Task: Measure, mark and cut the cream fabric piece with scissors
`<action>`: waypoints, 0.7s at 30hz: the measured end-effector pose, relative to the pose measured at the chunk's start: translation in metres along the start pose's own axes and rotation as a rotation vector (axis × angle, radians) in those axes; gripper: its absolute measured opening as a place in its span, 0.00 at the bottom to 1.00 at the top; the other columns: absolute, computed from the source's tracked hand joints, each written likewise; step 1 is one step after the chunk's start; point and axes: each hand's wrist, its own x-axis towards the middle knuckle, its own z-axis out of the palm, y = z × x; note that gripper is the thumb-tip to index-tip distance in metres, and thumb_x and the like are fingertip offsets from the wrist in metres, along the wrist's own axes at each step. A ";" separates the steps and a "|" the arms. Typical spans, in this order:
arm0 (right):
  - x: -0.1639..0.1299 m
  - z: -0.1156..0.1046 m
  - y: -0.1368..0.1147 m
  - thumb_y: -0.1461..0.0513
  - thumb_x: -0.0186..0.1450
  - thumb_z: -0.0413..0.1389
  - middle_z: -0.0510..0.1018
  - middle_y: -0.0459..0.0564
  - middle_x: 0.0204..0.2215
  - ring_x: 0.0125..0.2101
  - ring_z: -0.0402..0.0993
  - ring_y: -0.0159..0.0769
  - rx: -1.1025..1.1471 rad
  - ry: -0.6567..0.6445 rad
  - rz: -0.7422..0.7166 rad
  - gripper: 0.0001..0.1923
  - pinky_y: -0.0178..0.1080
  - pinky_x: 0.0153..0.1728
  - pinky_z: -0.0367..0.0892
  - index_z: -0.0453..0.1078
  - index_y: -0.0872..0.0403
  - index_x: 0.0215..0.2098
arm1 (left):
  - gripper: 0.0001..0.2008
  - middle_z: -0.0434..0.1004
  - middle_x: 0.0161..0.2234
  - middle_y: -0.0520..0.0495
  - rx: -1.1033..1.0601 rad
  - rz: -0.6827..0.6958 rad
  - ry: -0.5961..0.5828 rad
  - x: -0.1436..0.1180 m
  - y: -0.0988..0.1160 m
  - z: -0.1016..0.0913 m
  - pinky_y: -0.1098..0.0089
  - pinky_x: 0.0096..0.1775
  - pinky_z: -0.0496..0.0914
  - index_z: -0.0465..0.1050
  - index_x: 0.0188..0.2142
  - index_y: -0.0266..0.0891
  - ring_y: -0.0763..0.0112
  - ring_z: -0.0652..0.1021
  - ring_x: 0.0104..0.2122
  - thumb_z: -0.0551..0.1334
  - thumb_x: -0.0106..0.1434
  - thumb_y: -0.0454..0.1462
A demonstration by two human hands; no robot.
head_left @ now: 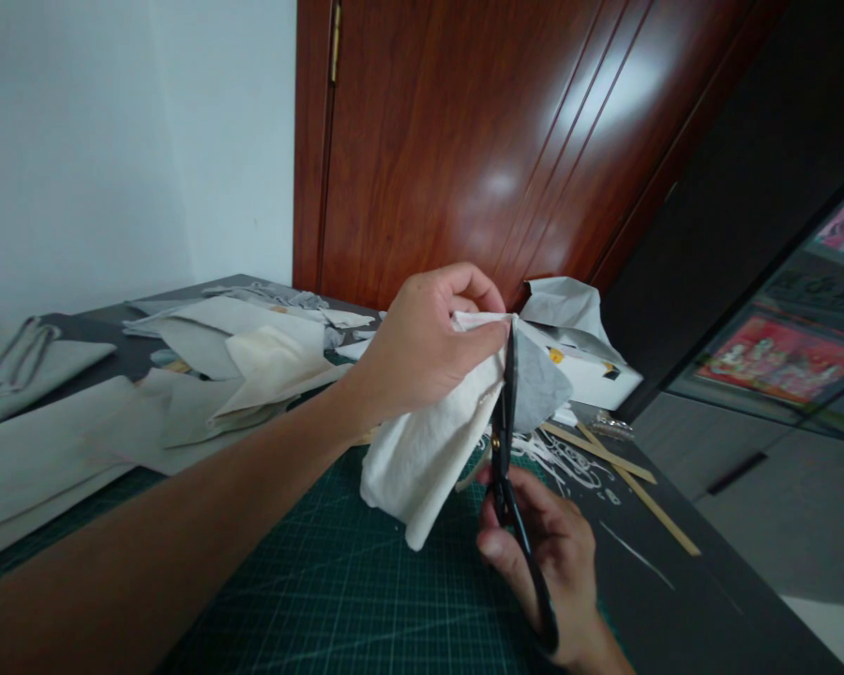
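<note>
My left hand (440,337) pinches the top edge of a piece of white cloth (422,459), which hangs down over the cutting mat. A grey flap of fabric (540,380) shows on the far side of the blades. Black scissors (504,441) point upward at the cloth's right edge, their blade tips close to my left thumb. Their handles are gripped by my right hand (545,544), its fingers bent around the loops. Whether the blades have cloth between them is hard to make out.
A green gridded cutting mat (324,581) covers the dark table. Folded pale fabric pieces (203,337) pile up on the left. To the right lie wooden strips (637,487), white string scraps (566,464) and a white box (597,375). A brown wooden door (450,141) stands behind.
</note>
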 end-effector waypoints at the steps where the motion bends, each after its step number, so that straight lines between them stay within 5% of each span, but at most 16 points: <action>1: 0.000 0.000 0.000 0.45 0.65 0.66 0.73 0.39 0.19 0.17 0.68 0.30 0.000 -0.003 -0.001 0.19 0.31 0.18 0.63 0.77 0.49 0.45 | 0.06 0.80 0.27 0.54 -0.007 -0.013 0.016 0.000 0.000 0.000 0.72 0.28 0.66 0.74 0.34 0.38 0.72 0.77 0.27 0.69 0.59 0.31; 21: 0.001 0.001 -0.005 0.44 0.66 0.64 0.72 0.39 0.18 0.14 0.68 0.31 0.062 -0.030 0.065 0.20 0.32 0.15 0.61 0.75 0.50 0.42 | 0.07 0.77 0.30 0.53 -0.005 0.000 0.049 0.001 -0.004 0.003 0.72 0.31 0.68 0.72 0.32 0.38 0.73 0.77 0.29 0.70 0.59 0.31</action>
